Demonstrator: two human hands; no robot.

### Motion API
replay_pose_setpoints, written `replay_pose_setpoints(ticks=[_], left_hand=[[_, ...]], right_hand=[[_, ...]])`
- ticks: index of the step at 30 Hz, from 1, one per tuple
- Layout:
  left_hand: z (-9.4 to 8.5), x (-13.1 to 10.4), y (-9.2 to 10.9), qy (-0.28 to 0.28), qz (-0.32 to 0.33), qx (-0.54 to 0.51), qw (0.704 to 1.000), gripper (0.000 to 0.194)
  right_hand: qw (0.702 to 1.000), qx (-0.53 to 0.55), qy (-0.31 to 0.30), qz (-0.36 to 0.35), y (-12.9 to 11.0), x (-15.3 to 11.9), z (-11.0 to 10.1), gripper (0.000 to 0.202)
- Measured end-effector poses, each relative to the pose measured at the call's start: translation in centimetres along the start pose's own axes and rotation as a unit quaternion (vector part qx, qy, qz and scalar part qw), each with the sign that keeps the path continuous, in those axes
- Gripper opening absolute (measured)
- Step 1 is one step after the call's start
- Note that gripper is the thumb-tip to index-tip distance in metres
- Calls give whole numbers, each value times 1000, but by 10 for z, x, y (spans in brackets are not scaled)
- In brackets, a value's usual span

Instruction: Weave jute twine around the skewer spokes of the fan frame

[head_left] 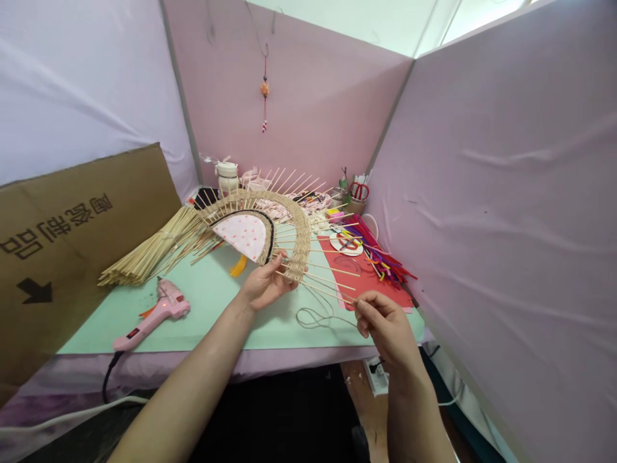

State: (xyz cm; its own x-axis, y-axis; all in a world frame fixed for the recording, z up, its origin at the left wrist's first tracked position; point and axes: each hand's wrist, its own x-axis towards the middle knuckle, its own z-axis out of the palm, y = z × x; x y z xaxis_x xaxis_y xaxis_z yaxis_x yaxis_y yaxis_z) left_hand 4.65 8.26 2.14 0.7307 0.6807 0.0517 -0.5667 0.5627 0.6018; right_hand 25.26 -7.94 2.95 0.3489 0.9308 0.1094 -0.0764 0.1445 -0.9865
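Note:
A half-round woven fan (302, 238) with thin sticks fanning out from its rim is held above the table. Its inner half-disc (245, 235) is pale pink with small red spots and edged by a dark band. My left hand (270, 283) is closed on the fan's lower right end, thumb on top. My right hand (380, 318) pinches a thin cord near the tip of the lowest stick. A loop of this cord (313, 316) hangs between the two hands over the green tabletop. A yellow tassel (238, 265) shows below the half-disc.
On the left lie a pink glue gun (153, 315) and a bundle of straw-coloured sticks (154, 251), with a cardboard sheet (87, 238) behind. At right are red paper (366, 283), colourful pipe cleaners (380, 251) and red-handled scissors (359, 190). A white bottle (227, 176) stands at the back.

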Motion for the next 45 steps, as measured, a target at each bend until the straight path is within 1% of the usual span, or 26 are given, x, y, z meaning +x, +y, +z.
replay_pose_setpoints(ticks=[3,5,6,8,10,13,15,16,19,21,24,27,29,32,33,35,36,38,40,41,45], left_hand=[[-2,1,-1,3,2,5,1000,5],[-3,1,-1,7,2,5,1000,5],[-3,1,-1,8,3,4,1000,5],[-4,2,-1,9,2,3,1000,5],[-3,1,-1,9,4,-1,1000,5],[-3,1,-2,6,11,-13,1000,6],[-1,0,-2,5,15,-20,1000,7],[-1,-1,-3,5,16,-23,1000,8],[2,-2,-4,9,17,-25,999,8],[3,-3,-4,11,21,-26,999,9],[3,-4,-3,10,21,-26,999,10],[3,-5,-1,6,15,-28,999,9],[3,-5,-1,4,10,-30,999,7],[3,-5,-1,7,10,-29,1000,7],[3,-4,-1,7,11,-27,1000,8],[3,-4,-1,9,13,-22,1000,9],[3,-3,-1,12,13,-20,1000,9],[3,-3,-2,22,13,-16,1000,9],[2,-2,-3,31,14,-14,999,10],[2,-2,-3,32,16,-15,999,11],[0,0,-5,39,32,-39,998,9]], right_hand=[[993,-91,38,-61,-10,-9,9,19],[974,-177,54,-130,-15,-18,14,13],[962,-213,52,-164,-17,-22,17,10],[941,-260,19,-213,-17,-30,23,7],[933,-281,-42,-222,-12,-35,32,8],[919,-301,-142,-210,8,-32,52,11],[903,-327,-179,-214,24,-24,68,15],[894,-345,-186,-218,32,-19,75,16],[875,-385,-178,-235,49,-7,91,19],[870,-393,-175,-243,54,-2,95,19],[868,-403,-168,-238,55,0,93,18],[874,-411,-145,-217,55,0,86,17],[884,-398,-138,-203,55,1,81,17],[904,-352,-150,-189,53,3,72,15],[912,-331,-157,-183,51,4,68,15],[934,-272,-159,-169,45,6,61,21],[948,-235,-147,-157,43,7,58,24],[976,-152,-102,-120,39,10,56,24],[992,-73,-64,-80,39,11,61,22],[996,-38,-55,-64,40,12,66,22],[995,81,-50,-14,46,9,96,25]])
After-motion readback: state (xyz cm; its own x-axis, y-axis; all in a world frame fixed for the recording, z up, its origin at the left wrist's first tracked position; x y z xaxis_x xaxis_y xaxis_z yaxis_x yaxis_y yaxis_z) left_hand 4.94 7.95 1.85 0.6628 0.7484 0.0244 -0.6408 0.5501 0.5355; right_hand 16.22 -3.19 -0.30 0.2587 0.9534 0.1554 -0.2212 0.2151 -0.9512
